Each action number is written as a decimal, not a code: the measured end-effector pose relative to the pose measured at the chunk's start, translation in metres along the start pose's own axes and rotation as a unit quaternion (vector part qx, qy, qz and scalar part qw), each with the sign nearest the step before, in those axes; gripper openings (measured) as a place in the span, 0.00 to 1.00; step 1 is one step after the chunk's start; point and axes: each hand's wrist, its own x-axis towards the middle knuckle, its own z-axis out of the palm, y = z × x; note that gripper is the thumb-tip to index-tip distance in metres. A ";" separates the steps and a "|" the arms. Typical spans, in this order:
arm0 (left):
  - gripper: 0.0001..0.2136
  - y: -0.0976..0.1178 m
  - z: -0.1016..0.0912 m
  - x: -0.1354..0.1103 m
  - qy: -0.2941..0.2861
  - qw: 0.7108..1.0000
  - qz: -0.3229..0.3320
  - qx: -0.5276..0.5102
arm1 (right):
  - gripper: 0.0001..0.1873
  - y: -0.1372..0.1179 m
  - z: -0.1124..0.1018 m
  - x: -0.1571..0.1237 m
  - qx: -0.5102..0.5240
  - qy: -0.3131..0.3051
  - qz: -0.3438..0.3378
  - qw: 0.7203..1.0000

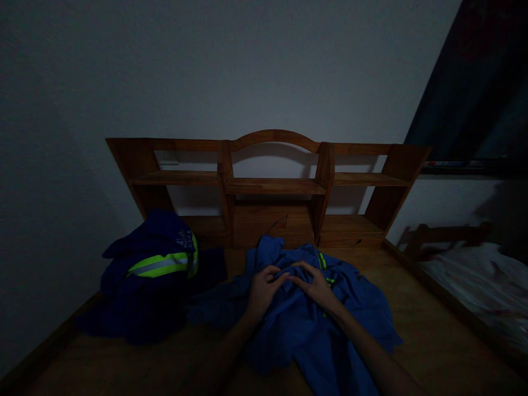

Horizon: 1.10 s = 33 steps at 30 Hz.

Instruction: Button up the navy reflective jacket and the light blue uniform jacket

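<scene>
A crumpled blue work garment (pixel 346 297) with yellow-green reflective strips lies spread on the wooden surface in front of me. My left hand (pixel 264 289) pinches a fold of its cloth between thumb and fingers. Close beside it, my right hand (pixel 312 283) grips the same fabric, and the two thumbs almost meet. The bit of cloth between the fingertips is small and dim, so its details cannot be made out. To the left sits a heap of darker blue clothing (pixel 152 236) with a wide yellow-green and silver band and some pale lettering.
A wooden shelf unit (pixel 276 187) with an arched middle stands against the pale wall (pixel 264 66). The garments lie on a wooden tabletop (pixel 396 269) with a raised right edge. Beyond that edge are a wooden chair back (pixel 445 234) and whitish plastic-like material (pixel 482 275). The room is dim.
</scene>
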 end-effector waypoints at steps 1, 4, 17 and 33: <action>0.14 -0.001 0.000 0.001 0.002 1.000 -0.005 -0.010 | 0.14 0.001 0.000 0.001 0.001 0.008 0.004 1.000; 0.14 -0.002 0.000 0.002 -0.002 0.998 -0.024 -0.060 | 0.13 0.002 0.000 0.002 0.009 0.025 0.013 1.000; 0.14 -0.003 -0.001 0.001 -0.077 0.996 -0.007 -0.044 | 0.13 0.007 -0.001 0.003 0.024 0.036 0.031 0.999; 0.10 -0.004 0.000 0.002 -0.010 1.000 0.007 -0.007 | 0.15 0.009 -0.002 0.003 0.008 0.038 0.056 0.998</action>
